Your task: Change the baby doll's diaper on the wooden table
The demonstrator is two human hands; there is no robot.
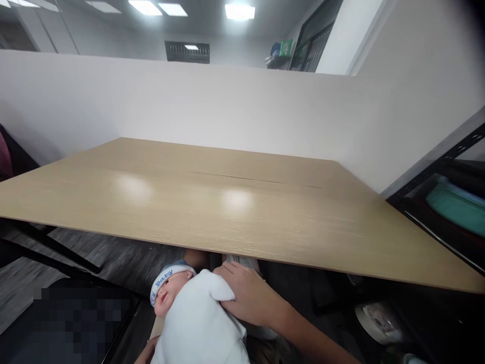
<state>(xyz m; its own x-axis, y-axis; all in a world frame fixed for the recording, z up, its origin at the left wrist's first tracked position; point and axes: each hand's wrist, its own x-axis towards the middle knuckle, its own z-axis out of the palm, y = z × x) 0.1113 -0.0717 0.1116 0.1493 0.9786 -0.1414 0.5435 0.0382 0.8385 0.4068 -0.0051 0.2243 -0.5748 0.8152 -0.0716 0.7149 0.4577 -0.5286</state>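
A baby doll (172, 290) lies on my lap below the table edge, its head toward the upper left. It wears a white cap (166, 277) with blue lettering and a blue top. White cloth (200, 323) covers its body; whether this is a garment or a wrap I cannot tell. My right hand (246, 293) is closed over the doll's side at the cloth, its fingertips partly hidden. At the bottom edge, my left hand (147, 351) holds the doll from below and is mostly covered by it.
A wide wooden table (227, 212) spans the view ahead, its front edge just above the doll. A black chair seat (76, 323) stands at lower left. On the right is a dark metal rack (435, 177) with a green item (458, 205). A white partition (227, 106) rises behind the table.
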